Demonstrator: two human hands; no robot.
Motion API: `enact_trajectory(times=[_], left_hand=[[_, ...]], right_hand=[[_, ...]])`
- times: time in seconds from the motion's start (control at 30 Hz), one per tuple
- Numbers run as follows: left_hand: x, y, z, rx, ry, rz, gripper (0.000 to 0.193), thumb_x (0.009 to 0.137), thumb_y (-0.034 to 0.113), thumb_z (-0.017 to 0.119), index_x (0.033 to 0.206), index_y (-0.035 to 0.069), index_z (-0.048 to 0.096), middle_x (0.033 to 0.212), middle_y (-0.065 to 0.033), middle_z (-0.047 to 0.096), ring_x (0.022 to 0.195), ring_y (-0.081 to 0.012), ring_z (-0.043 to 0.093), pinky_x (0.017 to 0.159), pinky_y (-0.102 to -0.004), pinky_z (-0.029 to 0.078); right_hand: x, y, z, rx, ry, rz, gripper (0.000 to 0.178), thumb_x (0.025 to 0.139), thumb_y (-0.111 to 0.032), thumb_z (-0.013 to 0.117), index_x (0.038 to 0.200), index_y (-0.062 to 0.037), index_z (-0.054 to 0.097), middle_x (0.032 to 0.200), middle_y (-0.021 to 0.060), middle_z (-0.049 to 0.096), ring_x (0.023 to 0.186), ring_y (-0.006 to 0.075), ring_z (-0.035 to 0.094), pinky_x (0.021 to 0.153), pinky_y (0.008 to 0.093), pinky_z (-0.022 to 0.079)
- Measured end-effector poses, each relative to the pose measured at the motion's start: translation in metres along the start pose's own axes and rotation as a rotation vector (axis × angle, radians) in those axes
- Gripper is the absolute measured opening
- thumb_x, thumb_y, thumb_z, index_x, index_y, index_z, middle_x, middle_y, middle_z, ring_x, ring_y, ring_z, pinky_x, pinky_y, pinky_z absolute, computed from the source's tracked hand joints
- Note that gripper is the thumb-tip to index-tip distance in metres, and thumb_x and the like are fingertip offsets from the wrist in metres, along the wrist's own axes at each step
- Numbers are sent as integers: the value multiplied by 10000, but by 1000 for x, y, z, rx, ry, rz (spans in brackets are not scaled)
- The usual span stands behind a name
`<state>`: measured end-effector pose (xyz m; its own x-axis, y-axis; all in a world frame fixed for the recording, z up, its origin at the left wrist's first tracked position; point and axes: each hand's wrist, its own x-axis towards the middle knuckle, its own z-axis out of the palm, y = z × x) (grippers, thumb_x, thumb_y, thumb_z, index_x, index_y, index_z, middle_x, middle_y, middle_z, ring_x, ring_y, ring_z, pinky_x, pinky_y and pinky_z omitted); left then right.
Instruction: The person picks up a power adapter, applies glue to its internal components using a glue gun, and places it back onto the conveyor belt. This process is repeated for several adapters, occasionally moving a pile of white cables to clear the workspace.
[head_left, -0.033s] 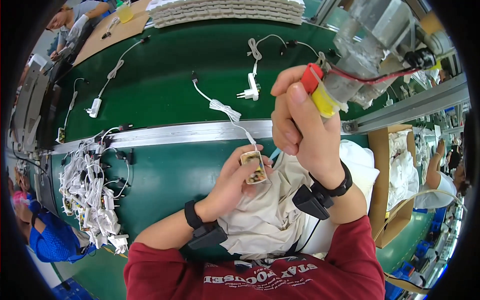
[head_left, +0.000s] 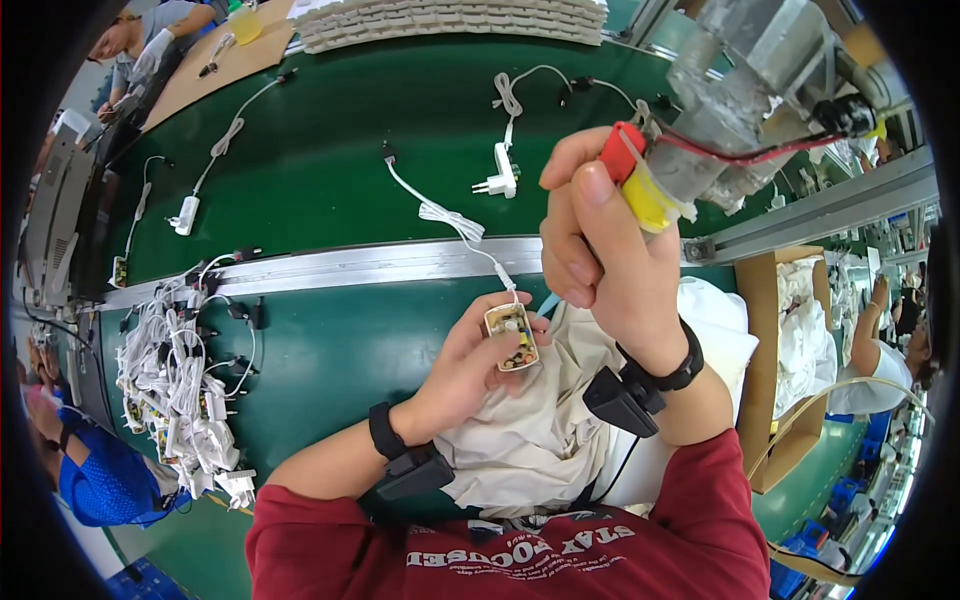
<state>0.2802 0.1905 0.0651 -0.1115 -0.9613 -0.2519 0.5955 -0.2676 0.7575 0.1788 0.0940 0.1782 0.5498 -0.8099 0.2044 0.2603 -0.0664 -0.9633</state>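
Note:
In my left hand (head_left: 468, 365) lies an open white charger housing (head_left: 512, 337) with its circuit board showing. My thumb rests over its lower left side, and a white cable (head_left: 448, 215) runs from its top away across the metal rail. Raised to the right, my right hand (head_left: 610, 225) is closed around a red-and-yellow handle-like part (head_left: 640, 185) of a hanging grey apparatus (head_left: 735, 130). Red and dark wires run along that apparatus. Cream cloth (head_left: 545, 430) is bunched beneath my hands. A light blue strip (head_left: 548, 304) shows just right of the housing.
A tangled pile of corded chargers (head_left: 185, 380) sits at the left. Beyond the metal rail (head_left: 340, 262), several chargers, one a white plug (head_left: 497, 180), lie on the green surface. White trays (head_left: 450, 25) are stacked at the back. A cardboard box (head_left: 765, 350) stands right. Co-workers sit at both sides.
The charger housing has turned slightly in my left hand, so more of its board shows, and my thumb has slid lower. My right hand has stayed on the red-and-yellow part.

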Motion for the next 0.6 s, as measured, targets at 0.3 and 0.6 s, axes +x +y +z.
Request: enact_trajectory(times=[0.3,0.6], left_hand=[[4,-9,-8,-70,-270,-26,444,910,-4,429,1327,90,311,1295,-146,466,1192,-215,479,822,-334,539],[6,-9,-4,-106,-272,-14,451,905,-14,435,1327,94,320,1301,-141,465,1190,-212,481,834,-334,534]], right_hand=[[3,13,-1,31,-2,-48,287,934,-347,485,909,-72,405,484,-20,338,360,44,280,338,205,240],[5,17,-9,2,-15,-52,313,933,-378,474,888,-80,389,465,-23,327,350,47,273,338,206,227]])
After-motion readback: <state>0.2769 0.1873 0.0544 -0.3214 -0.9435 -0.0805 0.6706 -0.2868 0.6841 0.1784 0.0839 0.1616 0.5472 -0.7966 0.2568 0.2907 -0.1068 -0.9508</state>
